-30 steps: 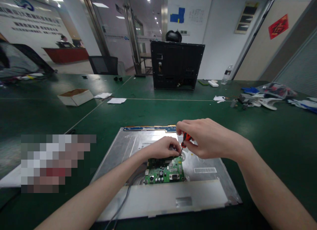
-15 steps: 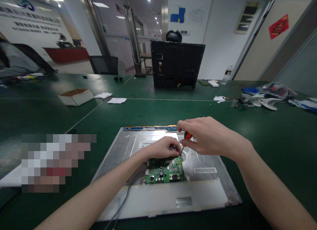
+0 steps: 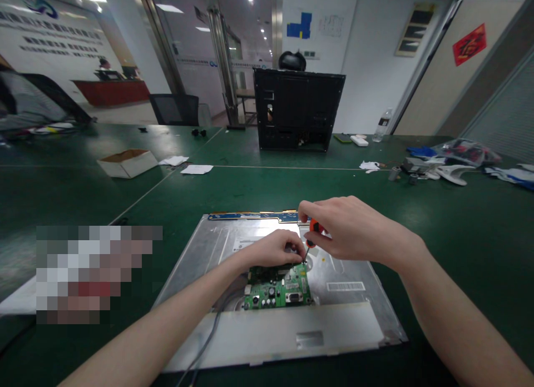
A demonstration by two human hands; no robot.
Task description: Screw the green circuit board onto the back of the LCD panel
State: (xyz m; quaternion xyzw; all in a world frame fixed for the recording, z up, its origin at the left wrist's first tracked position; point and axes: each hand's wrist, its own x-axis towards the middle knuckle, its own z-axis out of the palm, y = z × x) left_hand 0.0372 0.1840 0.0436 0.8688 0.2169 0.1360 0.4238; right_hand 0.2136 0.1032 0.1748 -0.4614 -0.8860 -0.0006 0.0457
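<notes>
A flat display panel [image 3: 354, 314] lies metal back upward before me, with a green circuit board [image 3: 277, 292] on its middle. My right hand [image 3: 354, 228] is closed around the red and black handle of a screwdriver [image 3: 316, 228], whose shaft points down at the board's far right corner. Beside that tip, my left hand [image 3: 277, 248] has its thumb and fingers pinched together; whatever they hold is too small or hidden. A narrow blue board [image 3: 250, 216] runs along the panel's far edge. A grey cable [image 3: 214, 327] trails toward me over the panel's left side.
Farther back on the green table stands a black monitor housing [image 3: 300, 112]. An open cardboard box [image 3: 128, 164] and white papers [image 3: 197, 169] lie left of it. A bottle [image 3: 382, 125] and a plastic bag [image 3: 469, 151] are at right. Something pixelated is at left.
The screwdriver handle has turned slightly between my right fingers, showing more red. Both hands stay in about the same place.
</notes>
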